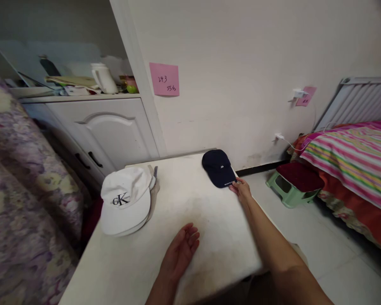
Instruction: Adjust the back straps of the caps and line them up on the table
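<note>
A navy baseball cap with small white lettering lies at the far right corner of the white table. My right hand pinches the edge of its brim, thumb on top. Palm turned upward, my left hand hovers over or rests on the near middle of the table with its fingers loosely curled and apart, holding nothing. On the table's left side sits a white cap with black "CK" letters, stacked on at least one other pale cap whose brim peeks out below.
Behind the table stand a wall with a pink note and a white cabinet. A floral curtain hangs at the left. To the right are a green stool with a dark red top and a bed with a striped cover.
</note>
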`<state>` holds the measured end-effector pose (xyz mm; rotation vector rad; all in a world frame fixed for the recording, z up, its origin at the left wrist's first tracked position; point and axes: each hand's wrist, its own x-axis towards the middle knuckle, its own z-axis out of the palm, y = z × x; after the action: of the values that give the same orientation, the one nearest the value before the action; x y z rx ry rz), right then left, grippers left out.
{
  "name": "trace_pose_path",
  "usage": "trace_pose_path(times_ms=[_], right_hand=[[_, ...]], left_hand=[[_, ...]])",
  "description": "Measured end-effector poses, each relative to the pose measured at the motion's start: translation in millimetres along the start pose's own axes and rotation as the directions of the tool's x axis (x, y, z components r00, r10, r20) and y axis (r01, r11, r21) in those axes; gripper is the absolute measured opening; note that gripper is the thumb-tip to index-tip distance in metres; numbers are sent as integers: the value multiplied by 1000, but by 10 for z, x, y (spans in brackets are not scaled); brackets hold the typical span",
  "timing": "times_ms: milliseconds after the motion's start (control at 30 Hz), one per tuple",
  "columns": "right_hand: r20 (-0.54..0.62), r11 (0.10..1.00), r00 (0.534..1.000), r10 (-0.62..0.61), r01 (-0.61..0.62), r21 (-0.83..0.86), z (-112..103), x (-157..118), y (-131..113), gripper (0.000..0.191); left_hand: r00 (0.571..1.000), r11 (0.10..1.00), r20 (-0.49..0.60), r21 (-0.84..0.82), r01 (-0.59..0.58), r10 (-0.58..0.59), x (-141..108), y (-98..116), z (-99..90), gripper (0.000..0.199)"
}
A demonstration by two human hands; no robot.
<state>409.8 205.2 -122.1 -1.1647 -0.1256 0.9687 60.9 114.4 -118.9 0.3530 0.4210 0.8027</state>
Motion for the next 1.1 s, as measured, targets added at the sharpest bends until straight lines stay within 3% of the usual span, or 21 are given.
trace_pose_path(times_ms=[367,767,967,1100], right_hand=[[9,997,1000,-10,10,73,100,-41,48,26],[-68,996,996,-57,61,58,133,-122,114,34],[-51,997,996,-76,76,3,-59,-405,164,27],[67,994,993,-95,98,-45,-150,-801,302,31]], left_hand=[[1000,1000,-7,2,0,0,-5,-5,22,20],[1000,1000,6,9,-10,10,5,-14,20,19],[999,998,-23,41,-36,37,-51,-68,74,18],[993,993,-74,82,-86,92,-109,-96,83,19]])
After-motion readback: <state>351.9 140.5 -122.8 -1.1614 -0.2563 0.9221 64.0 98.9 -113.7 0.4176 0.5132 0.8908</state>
